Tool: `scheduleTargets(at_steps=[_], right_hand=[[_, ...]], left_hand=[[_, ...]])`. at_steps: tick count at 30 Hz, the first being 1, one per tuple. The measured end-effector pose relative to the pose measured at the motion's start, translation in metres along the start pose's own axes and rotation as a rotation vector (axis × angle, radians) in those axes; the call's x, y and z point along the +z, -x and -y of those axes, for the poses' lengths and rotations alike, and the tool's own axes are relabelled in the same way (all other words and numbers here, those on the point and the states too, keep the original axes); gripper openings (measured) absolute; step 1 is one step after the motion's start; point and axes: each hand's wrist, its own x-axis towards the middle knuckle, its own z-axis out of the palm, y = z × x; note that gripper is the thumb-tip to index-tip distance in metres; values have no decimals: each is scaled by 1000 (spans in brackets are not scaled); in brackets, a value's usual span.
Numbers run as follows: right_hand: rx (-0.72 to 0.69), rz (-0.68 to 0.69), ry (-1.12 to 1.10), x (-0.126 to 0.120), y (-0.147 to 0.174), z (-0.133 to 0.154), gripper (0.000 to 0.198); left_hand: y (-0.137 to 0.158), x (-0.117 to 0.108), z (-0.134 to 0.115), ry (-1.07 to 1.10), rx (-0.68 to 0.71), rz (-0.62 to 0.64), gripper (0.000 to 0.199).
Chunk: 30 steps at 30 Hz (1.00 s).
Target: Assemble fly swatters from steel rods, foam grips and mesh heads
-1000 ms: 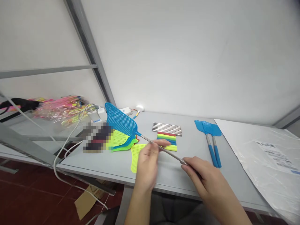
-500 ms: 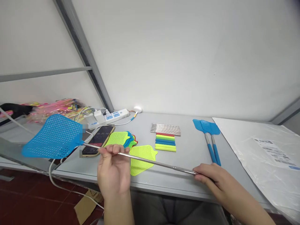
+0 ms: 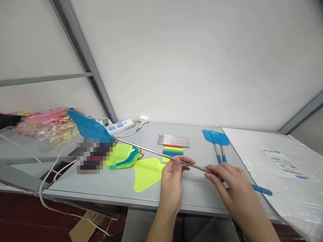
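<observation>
A blue fly swatter with a long, drawn-out metal rod is held slantwise over the table, its mesh head up at the left. My left hand is closed around the middle of the rod. Farther down, my right hand grips the rod's thicker lower part, and the swatter's blue handle sticks out to the right behind it. Below the rod lies a loose yellow-green swatter head. Colored grip tubes, partly hidden by my left hand, lie in a row beside several metal rods.
Stacked swatter heads lie at left near a power strip. Blue fly swatters rest at right beside a white plastic bag. Bagged colorful items sit far left. A white cable hangs over the table's edge.
My left hand has slid along the rod toward my right hand. The swatter's head has turned edge-on and moved right, and its blue handle now shows past my right hand.
</observation>
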Motion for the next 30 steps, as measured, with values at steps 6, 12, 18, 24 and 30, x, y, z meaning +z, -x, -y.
scheduleTargets(at_steps=[6,12,18,24,30], right_hand=[[-70,59,-115,7,-3,8,12],[-140,34,-11,-6,5,-18,10],[-107,-124,144,-26,16,-46,19],[89,-322,202,-36,27,-78,36],[79,-317,59,-28,24,-62,17]], left_hand=[[0,-7,-6,15,146,-89,28],[-12,-41,-44,197,295,-307,24],[-13,-40,-48,188,249,-276,26],[-24,-49,-48,254,233,-334,25],[-17,-34,-30,127,112,-172,27]])
